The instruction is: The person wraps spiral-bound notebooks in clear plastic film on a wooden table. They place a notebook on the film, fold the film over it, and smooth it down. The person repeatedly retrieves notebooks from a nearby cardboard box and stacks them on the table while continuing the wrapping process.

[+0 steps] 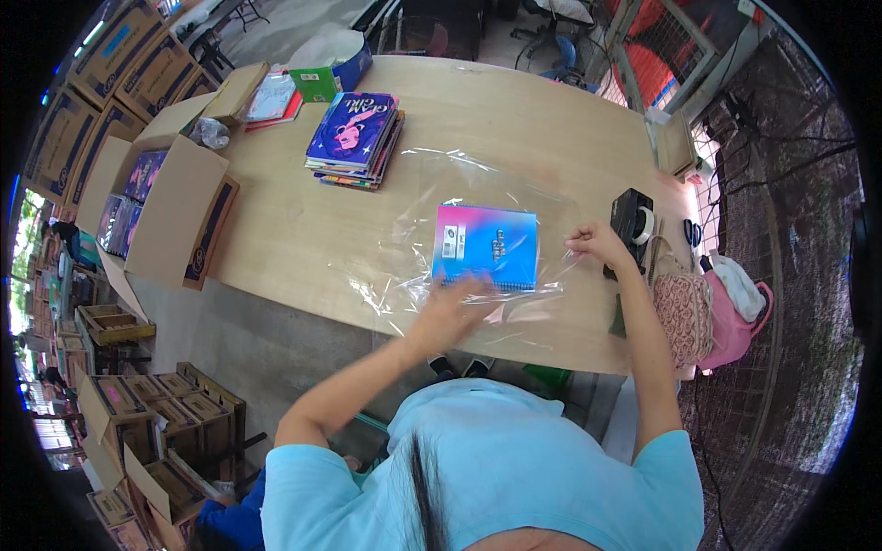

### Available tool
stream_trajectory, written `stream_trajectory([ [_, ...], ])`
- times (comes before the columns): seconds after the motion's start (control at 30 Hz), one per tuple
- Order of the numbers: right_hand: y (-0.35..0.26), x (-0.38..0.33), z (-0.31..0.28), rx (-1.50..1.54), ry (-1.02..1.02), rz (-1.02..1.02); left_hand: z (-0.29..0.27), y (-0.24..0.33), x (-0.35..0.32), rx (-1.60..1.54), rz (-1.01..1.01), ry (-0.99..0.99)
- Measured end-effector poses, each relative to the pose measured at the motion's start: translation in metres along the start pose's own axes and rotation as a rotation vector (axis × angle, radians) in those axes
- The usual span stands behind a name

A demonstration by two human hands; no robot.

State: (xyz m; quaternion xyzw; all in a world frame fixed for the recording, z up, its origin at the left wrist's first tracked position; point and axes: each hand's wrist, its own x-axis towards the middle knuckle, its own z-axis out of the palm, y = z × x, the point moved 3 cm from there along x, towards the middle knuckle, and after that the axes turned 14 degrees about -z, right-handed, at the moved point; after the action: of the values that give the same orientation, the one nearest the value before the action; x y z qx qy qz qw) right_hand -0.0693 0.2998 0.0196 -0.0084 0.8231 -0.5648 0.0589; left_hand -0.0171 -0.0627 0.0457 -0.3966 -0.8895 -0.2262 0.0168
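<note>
A spiral notebook (510,234) with a pink-to-blue cover lies flat on a sheet of clear plastic film (413,220), its wire binding toward me. The crinkled film spreads out past the notebook on all sides. My left hand (452,315) is over the notebook's near left edge, smeared by motion, so its fingers cannot be made out. To the right of the notebook, my right hand (599,246) has thumb and fingers pinched together on the film's right side.
A stack of books (354,133) stands at the table's far left. Beside it is an open carton (179,216) holding packed books. On the right edge sit a black tape dispenser (632,216), scissors (692,231) and a pink bag (730,321). More cartons (188,418) are stacked lower left.
</note>
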Motion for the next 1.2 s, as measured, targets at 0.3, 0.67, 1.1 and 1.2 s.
stream_trajectory([
  [0.3, 0.017, 0.021, -0.003, 0.03, -0.204, 0.294, -0.025, 0.001, -0.051, -0.405, -0.572, -0.602],
  [0.67, 0.016, 0.018, -0.009, 0.042, -0.177, 0.159, -0.026, -0.212, 0.012, -0.908, -1.141, -0.304],
  [1.1, -0.003, 0.058, 0.009, -0.746, -0.08, -0.11, 0.047, 0.017, 0.049, 0.006, -0.413, -0.069],
  [1.2, -0.048, 0.113, 0.071, -0.522, 0.114, -0.364, 0.049, 0.015, 0.053, -0.001, -0.409, -0.102],
])
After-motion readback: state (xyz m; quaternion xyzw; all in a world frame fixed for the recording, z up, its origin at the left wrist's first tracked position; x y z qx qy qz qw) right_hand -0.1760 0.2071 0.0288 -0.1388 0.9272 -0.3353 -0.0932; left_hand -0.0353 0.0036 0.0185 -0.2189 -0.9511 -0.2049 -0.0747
